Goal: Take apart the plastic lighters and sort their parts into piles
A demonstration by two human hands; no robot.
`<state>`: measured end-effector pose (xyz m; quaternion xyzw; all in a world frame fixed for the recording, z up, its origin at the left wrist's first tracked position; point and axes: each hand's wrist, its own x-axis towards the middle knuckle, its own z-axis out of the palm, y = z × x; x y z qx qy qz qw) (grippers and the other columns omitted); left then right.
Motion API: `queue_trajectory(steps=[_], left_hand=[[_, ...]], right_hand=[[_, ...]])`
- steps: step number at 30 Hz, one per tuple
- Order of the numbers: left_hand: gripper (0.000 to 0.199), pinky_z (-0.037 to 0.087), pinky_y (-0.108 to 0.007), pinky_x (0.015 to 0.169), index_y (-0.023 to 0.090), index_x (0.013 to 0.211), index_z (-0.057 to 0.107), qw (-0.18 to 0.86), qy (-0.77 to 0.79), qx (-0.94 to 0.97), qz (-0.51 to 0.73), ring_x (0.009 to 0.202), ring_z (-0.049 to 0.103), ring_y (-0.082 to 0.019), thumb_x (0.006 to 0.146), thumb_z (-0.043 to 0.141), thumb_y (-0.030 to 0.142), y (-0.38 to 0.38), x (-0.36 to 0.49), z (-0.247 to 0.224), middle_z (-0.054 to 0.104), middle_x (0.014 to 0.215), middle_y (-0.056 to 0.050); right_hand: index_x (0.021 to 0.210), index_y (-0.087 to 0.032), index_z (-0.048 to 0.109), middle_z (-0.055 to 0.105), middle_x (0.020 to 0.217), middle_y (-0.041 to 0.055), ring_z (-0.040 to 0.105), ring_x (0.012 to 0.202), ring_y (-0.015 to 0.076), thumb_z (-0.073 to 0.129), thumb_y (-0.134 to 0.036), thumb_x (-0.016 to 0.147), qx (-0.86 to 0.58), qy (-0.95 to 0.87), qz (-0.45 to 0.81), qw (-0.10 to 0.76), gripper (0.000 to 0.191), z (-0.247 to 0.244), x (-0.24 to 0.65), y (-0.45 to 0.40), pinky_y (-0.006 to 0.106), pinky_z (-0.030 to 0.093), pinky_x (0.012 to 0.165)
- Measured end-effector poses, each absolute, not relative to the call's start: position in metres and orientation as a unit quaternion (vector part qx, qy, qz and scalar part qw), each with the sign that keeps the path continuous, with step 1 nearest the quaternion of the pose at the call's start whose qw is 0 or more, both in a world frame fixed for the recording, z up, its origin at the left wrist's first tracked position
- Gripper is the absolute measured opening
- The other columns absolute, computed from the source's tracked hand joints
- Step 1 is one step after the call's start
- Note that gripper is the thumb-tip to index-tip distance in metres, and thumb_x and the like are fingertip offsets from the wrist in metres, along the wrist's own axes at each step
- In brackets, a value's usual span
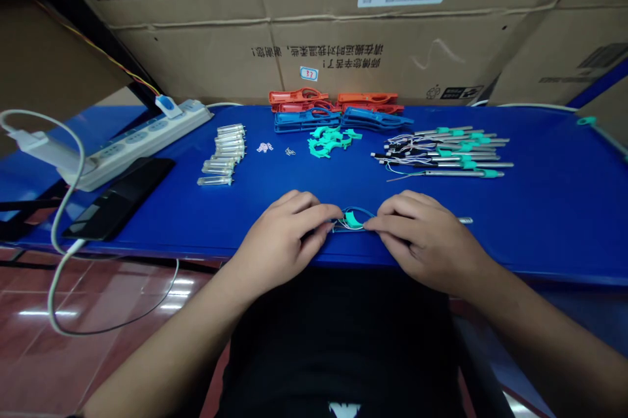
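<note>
Between my two hands, at the table's front edge, lies a blue plastic handle shell (362, 212) with a loop-shaped opening. A turquoise curved piece (352, 220) sits in it, with thin white wires running beside it. My left hand (294, 228) pinches the shell's left end, thumb and forefinger close to the wires. My right hand (424, 235) has its fingers closed at the right side, fingertips touching near the turquoise piece. Beyond my right hand sticks out the tip of a metal tube (465, 220); its middle is hidden under the hand.
Behind are red shells (304, 101), blue shells (307, 121), turquoise pieces (328, 141), springs (290, 152) and small pale parts (265, 147). Clear cylinders (223, 163) lie left, wired metal tubes (461, 156) right. A phone (120, 199) and power strip (147, 137) occupy the left; cardboard (196, 52) stands behind.
</note>
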<state>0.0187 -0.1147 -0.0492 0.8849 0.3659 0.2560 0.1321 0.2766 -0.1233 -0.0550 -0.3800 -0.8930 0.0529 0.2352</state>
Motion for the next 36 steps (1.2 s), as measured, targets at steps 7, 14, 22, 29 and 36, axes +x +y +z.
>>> queue_trajectory(steps=[7, 14, 22, 29, 36], left_hand=[[0.030, 0.046, -0.037, 0.084, 0.025, 0.121, 0.066, 0.123, 0.358, 0.897, 0.229, 0.093, 0.055, -0.019, 0.099, 0.048, 0.016, -0.113, 0.019, -0.050, 0.061, 0.102, -0.005], [0.022, 0.046, -0.037, 0.084, 0.022, 0.116, 0.064, 0.136, 0.368, 0.893, 0.221, 0.092, 0.053, -0.020, 0.100, 0.049, 0.020, -0.111, 0.020, -0.047, 0.061, 0.102, -0.005], [0.029, 0.046, -0.037, 0.085, 0.025, 0.117, 0.069, 0.139, 0.353, 0.899, 0.218, 0.095, 0.055, -0.020, 0.098, 0.049, 0.015, -0.111, 0.018, -0.047, 0.060, 0.102, -0.005], [0.030, 0.046, -0.036, 0.084, 0.027, 0.115, 0.072, 0.142, 0.349, 0.898, 0.228, 0.093, 0.055, -0.019, 0.098, 0.049, 0.015, -0.110, 0.018, -0.047, 0.060, 0.101, -0.005], [0.031, 0.045, -0.036, 0.085, 0.026, 0.115, 0.072, 0.143, 0.352, 0.898, 0.222, 0.094, 0.055, -0.019, 0.098, 0.048, 0.016, -0.111, 0.018, -0.047, 0.059, 0.101, -0.005]], right_hand=[[0.108, -0.022, 0.073, 0.069, 0.098, 0.0072, 0.057, 0.088, 0.0216, 0.053, -0.016, 0.095, -0.371, -0.905, -0.022, 0.208, 0.025, -0.056, 0.280, -0.133, 0.038, 0.042, 0.077], [0.109, -0.022, 0.070, 0.070, 0.098, 0.0056, 0.056, 0.086, 0.0211, 0.055, -0.024, 0.097, -0.379, -0.901, -0.060, 0.201, 0.019, -0.053, 0.274, -0.135, 0.037, 0.040, 0.077], [0.102, -0.018, 0.071, 0.070, 0.095, 0.0070, 0.060, 0.086, 0.0219, 0.052, -0.011, 0.094, -0.343, -0.919, -0.050, 0.187, 0.022, -0.048, 0.266, -0.125, 0.037, 0.043, 0.076], [0.101, -0.013, 0.071, 0.068, 0.096, 0.0095, 0.058, 0.087, 0.0229, 0.052, -0.012, 0.094, -0.353, -0.912, -0.056, 0.200, 0.021, -0.050, 0.270, -0.130, 0.036, 0.046, 0.074], [0.098, -0.015, 0.073, 0.067, 0.092, 0.0082, 0.057, 0.084, 0.0219, 0.052, -0.012, 0.095, -0.351, -0.915, -0.055, 0.193, 0.021, -0.051, 0.273, -0.132, 0.036, 0.046, 0.072]])
